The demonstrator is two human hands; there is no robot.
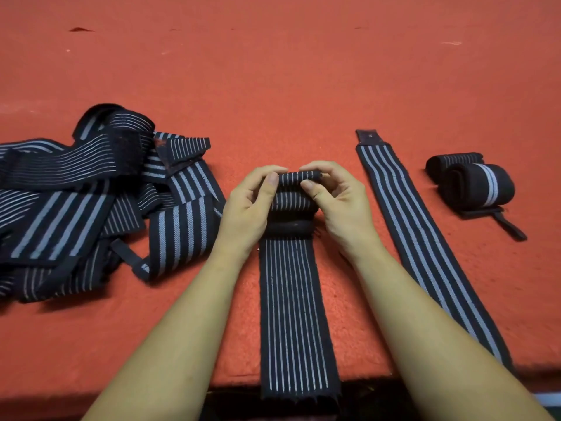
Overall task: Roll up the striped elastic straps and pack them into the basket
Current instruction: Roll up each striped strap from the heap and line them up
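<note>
Roll (299,177) may go crooked or spring open if your thumbs ease off, since elastic wants to unwind. L hand (252,205) & R hand (340,199) sit side by side, fingers curled, pinching the roll at the far end of the strap (293,314). Strap lies flat on the mat (273,86). No basket in view.

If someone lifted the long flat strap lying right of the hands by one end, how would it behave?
Probably floppy: the flat strap lies limp on the red mat, like the crumpled pile. Likely light, and its woven face should not slip in a grip.
</note>
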